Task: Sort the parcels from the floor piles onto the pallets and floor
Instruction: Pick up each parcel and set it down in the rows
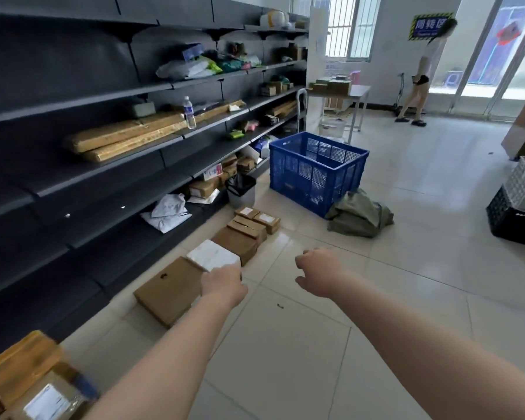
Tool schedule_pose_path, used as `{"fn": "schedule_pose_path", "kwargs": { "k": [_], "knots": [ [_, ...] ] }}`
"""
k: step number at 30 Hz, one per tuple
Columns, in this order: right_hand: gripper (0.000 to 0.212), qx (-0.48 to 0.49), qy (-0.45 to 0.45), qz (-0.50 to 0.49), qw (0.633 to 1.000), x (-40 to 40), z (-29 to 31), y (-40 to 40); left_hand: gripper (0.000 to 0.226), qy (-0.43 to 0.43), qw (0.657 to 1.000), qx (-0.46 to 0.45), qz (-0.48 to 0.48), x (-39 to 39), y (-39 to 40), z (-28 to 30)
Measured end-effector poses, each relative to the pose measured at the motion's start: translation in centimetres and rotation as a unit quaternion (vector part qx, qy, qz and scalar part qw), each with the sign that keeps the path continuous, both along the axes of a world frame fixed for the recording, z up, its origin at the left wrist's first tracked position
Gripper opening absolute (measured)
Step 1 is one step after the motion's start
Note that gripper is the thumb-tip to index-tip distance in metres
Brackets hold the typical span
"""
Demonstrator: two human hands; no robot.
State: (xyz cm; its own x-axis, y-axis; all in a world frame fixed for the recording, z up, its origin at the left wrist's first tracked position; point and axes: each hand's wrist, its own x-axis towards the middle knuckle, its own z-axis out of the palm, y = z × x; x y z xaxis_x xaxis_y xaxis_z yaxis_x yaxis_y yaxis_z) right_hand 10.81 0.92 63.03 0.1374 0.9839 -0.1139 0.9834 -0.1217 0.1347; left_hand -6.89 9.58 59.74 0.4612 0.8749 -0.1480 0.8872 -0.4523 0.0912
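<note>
Taped parcels (28,377) lie nearest; beyond them the left hand (223,284) touches the white parcel (214,255), its grip hidden; right hand (319,272) loosely curled, empty.

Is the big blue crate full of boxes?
No, through the mesh walls of the blue crate you see hardly anything inside, while the boxes lie in a row on the floor beside the shelves.

A row of parcels lies flat on the tiled floor along the foot of the shelving. Nearest is a flat brown box (167,291), then a white parcel (212,255) resting partly on it, then a brown box (235,242), and beyond it three small labelled cartons (256,221) close together. Taped brown parcels (28,377) sit at bottom left.
</note>
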Motion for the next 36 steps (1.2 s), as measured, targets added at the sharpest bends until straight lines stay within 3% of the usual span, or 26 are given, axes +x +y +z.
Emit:
{"fn": "schedule_pose_path", "kwargs": {
  "k": [8,27,36],
  "knots": [
    [0.033,-0.032,0.024,0.019,0.999,5.5,-1.6,13.3,0.027,0.009,0.999,-0.036,0.037,5.6,12.8,-1.4],
    [0.033,-0.038,0.088,-0.012,0.995,28.3,-5.0,49.3,0.031,0.02,0.992,-0.076,0.094,26.5,45.6,-3.4],
    [0.034,-0.083,0.085,-0.024,0.993,35.5,-8.1,66.8,0.024,-0.014,0.984,-0.127,0.123,33.6,63.5,-7.6]
  ]
}}
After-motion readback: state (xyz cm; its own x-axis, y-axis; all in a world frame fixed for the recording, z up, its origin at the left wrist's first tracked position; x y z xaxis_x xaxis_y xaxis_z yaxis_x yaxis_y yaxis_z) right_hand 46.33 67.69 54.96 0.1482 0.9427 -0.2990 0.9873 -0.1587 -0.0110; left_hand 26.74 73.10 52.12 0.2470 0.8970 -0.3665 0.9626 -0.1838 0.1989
